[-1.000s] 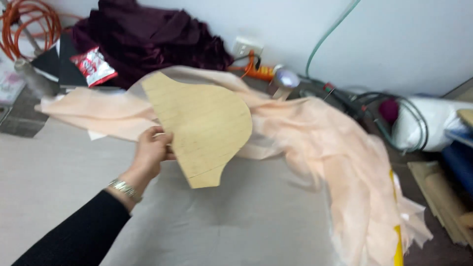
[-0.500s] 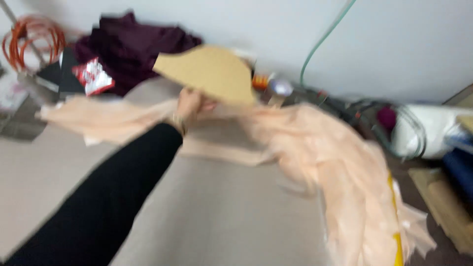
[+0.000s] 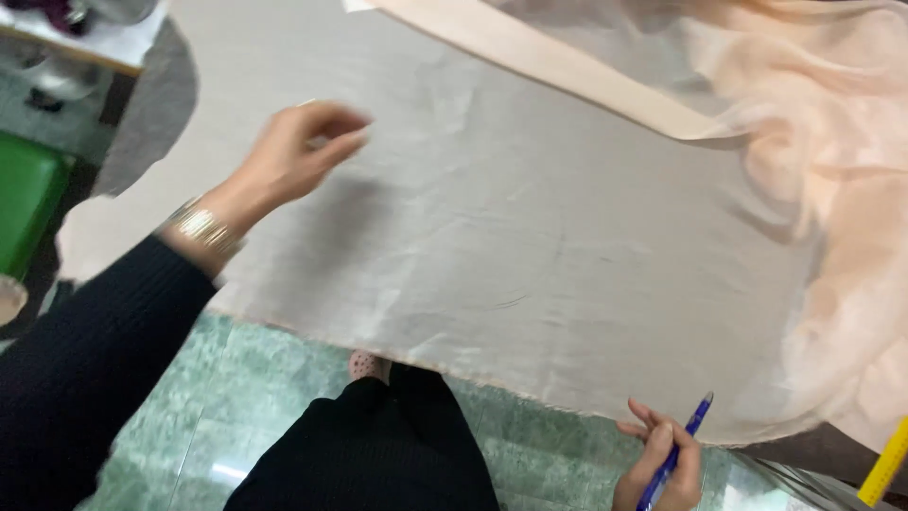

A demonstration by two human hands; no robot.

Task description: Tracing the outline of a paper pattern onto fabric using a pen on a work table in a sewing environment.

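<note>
No real containers in view; nearest to one was a green box-like thing point(image 3: 28, 203) at the left edge of the frame, contents not visible. Upper left corner: a light shelf or tabletop point(image 3: 90, 43) w/ blurred dark items on it, can't tell what.

Desk was covered by a pale grey cloth point(image 3: 530, 237) spread flat over the centre of the frame, its raw edge running along the lower part, approx. from lower left to lower right. A faint curved pen mark showed on the cloth just below centre. Peach sheer fabric point(image 3: 823, 170) lay bunched over the upper right and right side, w/ a flat peach band running diagonally from top centre toward it, on top of the grey cloth.

Left hand point(image 3: 293, 151), upper left of centre, hovered just over the grey cloth, wrist cocked, fingers bent and drawn loosely toward the thumb; grip empty, nothing in it. Metal bracelet point(image 3: 200, 227) at the wrist, black sleeve point(image 3: 85, 360) running to the lower left corner.

Right hand point(image 3: 662, 464), bottom right of centre, sat at the cloth's near edge, fingers wrapped round a blue pen point(image 3: 676, 449), tip pointing up-right toward the cloth.

Yellow ruler point(image 3: 884, 464) end poked in at the lower right corner. Green marbled floor point(image 3: 236, 416) below the desk edge; person's dark clothing at bottom centre.
</note>
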